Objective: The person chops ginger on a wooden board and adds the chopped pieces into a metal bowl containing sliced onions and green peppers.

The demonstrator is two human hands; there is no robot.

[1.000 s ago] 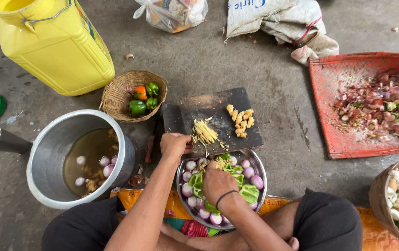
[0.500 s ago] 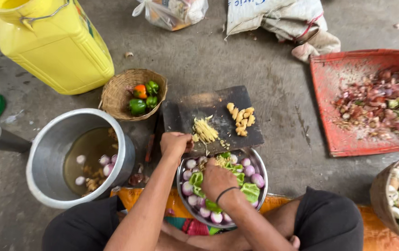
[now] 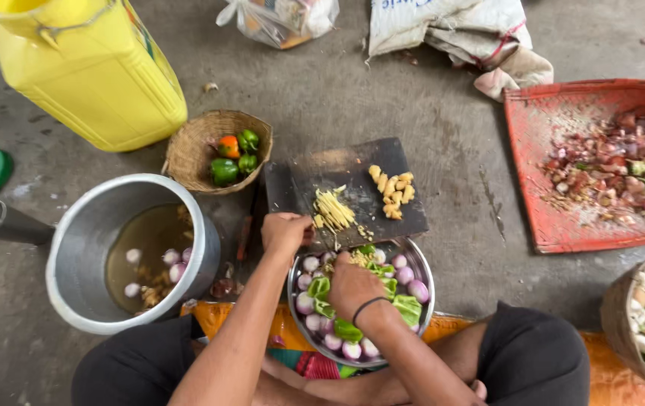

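Head view: the left hand [image 3: 286, 231] is curled shut at the near edge of a dark, scuffed wooden cutting board [image 3: 349, 192], beside pale shredded ginger strips [image 3: 333, 211]. What it grips can't be told. The right hand [image 3: 352, 286] is loosely cupped inside a round steel bowl [image 3: 421, 269] of glossy peeled shallots [image 3: 415, 290].

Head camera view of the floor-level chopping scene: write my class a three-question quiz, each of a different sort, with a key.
1. True or false: the cutting board lies on a table.
2. Which holds whole peppers? A the wicker basket; B the red tray; C the metal pot.
3. Fill in: the right hand rests over a steel ___ of peeled onions.

Key: 1 false, it lies on the concrete floor; 2 A; 3 bowl.
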